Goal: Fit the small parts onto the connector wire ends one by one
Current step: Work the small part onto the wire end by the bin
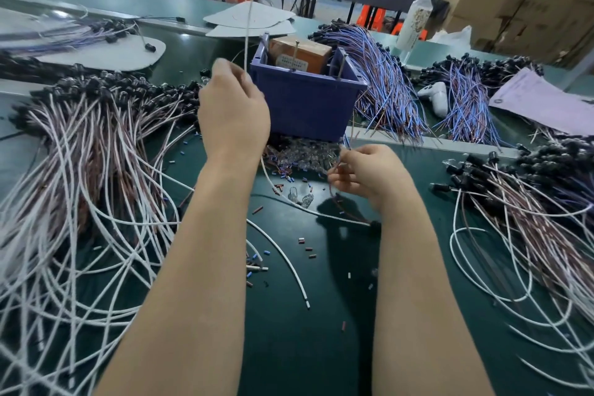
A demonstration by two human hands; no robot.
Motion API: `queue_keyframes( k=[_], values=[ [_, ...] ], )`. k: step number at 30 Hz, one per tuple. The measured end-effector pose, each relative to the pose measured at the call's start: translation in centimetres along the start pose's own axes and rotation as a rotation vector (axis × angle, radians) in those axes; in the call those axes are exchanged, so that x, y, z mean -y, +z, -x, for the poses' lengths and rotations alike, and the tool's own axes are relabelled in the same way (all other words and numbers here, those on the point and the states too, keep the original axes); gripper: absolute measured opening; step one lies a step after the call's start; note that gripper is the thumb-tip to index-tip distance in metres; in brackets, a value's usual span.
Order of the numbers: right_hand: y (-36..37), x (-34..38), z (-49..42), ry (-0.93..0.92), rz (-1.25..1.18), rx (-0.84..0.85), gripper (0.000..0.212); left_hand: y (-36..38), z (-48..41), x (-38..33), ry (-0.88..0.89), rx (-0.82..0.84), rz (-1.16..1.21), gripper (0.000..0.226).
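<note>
Connector wire (247,42): thin and white, rising straight up at centre frame from my left hand (233,112); its lower run curves across the table (321,315) to a black connector (374,225).
Left hand: raised, thumb and fingers pinching the white wire.
Right hand (366,175): lower, right of centre, fingertips curled, pinching a thin brown strand; whether a part is in there I cannot tell.
Small parts (305,157): clear pile between my hands, just in front of the blue bin (305,103).
Handling: I judge the wire light and floppy, best pinched close behind its end; the parts look tiny and slippery, so fingertips only.
</note>
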State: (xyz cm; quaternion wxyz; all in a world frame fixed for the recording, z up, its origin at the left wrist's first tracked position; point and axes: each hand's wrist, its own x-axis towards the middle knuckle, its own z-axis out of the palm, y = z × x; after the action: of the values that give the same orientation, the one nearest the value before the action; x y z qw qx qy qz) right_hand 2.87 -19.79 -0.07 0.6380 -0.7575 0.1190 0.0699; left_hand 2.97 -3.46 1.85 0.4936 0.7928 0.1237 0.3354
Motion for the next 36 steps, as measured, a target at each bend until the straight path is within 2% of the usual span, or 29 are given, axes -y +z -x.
queue_keyframes(
  k=[2,5,7,10,13,15,18,23,29,36],
  values=[
    [0.5,0.1,0.4,0.071,-0.168,0.139,0.019,0.0,0.2,-0.7,0.06,-0.077,0.179,0.01],
    [1.7,-0.2,0.6,0.08,-0.398,0.346,0.016,0.3,0.5,-1.5,0.102,-0.16,0.502,0.015],
    [2.4,-0.6,0.3,0.041,-0.465,0.361,0.017,0.7,0.8,-1.5,0.112,-0.168,0.596,0.013],
    [3.1,-1.0,-0.6,-0.12,-0.397,0.186,0.014,1.7,1.1,-0.9,0.111,-0.107,0.547,0.011],
    [3.7,-1.2,-1.3,-0.286,-0.31,0.002,0.015,2.5,1.2,0.2,0.05,0.01,0.389,0.012],
    [3.9,-1.1,-1.7,-0.336,-0.28,-0.054,0.016,2.9,0.9,1.0,-0.009,0.082,0.259,0.012],
    [4.1,-0.7,-2.1,-0.357,-0.268,-0.078,0.015,2.9,0.5,1.9,-0.057,0.149,0.124,0.013],
    [4.2,-0.4,-2.8,-0.404,-0.225,-0.113,0.003,2.8,0.1,2.4,-0.124,0.214,0.091,0.015],
    [4.1,-0.4,-3.3,-0.504,-0.17,-0.205,0.018,2.7,0.1,2.4,-0.155,0.29,0.062,0.022],
    [4.2,-0.4,-3.7,-0.499,-0.15,-0.222,0.032,2.6,0.1,2.0,-0.169,0.322,0.105,0.027]
  ],
)
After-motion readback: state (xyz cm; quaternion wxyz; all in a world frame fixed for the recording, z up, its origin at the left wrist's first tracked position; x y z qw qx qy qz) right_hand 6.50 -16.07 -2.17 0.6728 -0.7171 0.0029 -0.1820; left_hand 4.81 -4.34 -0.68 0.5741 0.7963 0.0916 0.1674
